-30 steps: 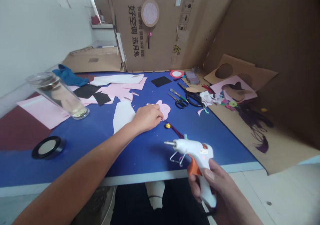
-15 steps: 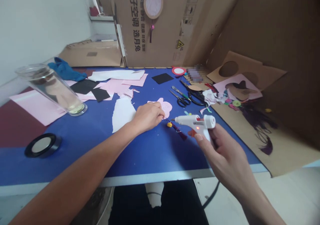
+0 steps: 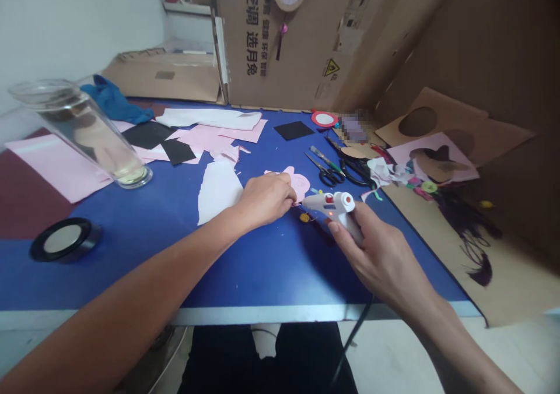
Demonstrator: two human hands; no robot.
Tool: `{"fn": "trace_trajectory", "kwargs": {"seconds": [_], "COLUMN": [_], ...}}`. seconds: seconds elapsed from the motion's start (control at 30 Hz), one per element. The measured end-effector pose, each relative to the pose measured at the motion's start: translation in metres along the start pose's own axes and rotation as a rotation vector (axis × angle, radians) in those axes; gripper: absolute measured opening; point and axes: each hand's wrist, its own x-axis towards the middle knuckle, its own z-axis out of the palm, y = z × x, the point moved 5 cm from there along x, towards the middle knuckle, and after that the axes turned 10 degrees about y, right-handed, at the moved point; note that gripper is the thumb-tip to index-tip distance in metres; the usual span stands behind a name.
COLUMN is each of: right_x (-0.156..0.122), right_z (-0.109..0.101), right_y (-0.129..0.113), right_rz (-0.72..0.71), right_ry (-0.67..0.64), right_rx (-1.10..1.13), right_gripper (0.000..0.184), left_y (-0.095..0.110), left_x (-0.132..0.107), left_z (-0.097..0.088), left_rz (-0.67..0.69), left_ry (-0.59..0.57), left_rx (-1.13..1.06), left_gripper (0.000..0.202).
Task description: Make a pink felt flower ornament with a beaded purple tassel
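Note:
My left hand [image 3: 268, 199] lies over a pink flower-shaped cutout [image 3: 301, 185], its fingers closed in a pinch at the near edge. Exactly what sits between the fingertips is hidden. In my right hand [image 3: 382, 248] is a white hot glue gun [image 3: 331, 204] with its orange light lit. The nozzle points left, close to my left fingertips and the cutout's lower edge. Just below the nozzle lies a yellow bead [image 3: 304, 217] on a dark tassel, partly hidden by the gun. A torn white sheet [image 3: 216, 193] lies left of my left hand.
Black scissors [image 3: 328, 174], a pen and pliers lie behind the glue gun. Paper scraps and dark tassels [image 3: 466, 219] cover the cardboard at right. At left are a tilted-looking glass [image 3: 98, 140], black tape roll [image 3: 65, 239] and coloured sheets. A cable hangs under my right hand.
The glue gun has moved left and turned, bringing its nozzle up to the cutout's edge by my left fingers. My left hand keeps its pinch. The whole view has shifted slightly.

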Motion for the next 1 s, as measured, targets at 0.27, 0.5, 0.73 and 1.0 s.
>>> {"fn": "trace_trajectory", "kwargs": {"seconds": [0.27, 0.5, 0.73, 1.0], "right_x": [0.004, 0.005, 0.004, 0.002], "right_z": [0.002, 0.003, -0.012, -0.033], "right_y": [0.0, 0.0, -0.007, -0.006], "right_rz": [-0.059, -0.105, -0.186, -0.452], "right_ry": [-0.018, -0.012, 0.018, 0.076], "right_rx": [-0.053, -0.078, -0.152, -0.256], "right_gripper": [0.027, 0.028, 0.028, 0.025], "left_y": [0.002, 0.005, 0.005, 0.005], "left_x": [-0.001, -0.003, -0.004, -0.004], "left_z": [-0.001, -0.003, -0.003, -0.003], "left_rz": [-0.012, -0.018, -0.029, -0.031], "left_ry": [-0.007, -0.003, -0.013, -0.004], "left_rx": [0.007, -0.013, -0.015, -0.049], "left_gripper": [0.03, 0.03, 0.028, 0.029]}}
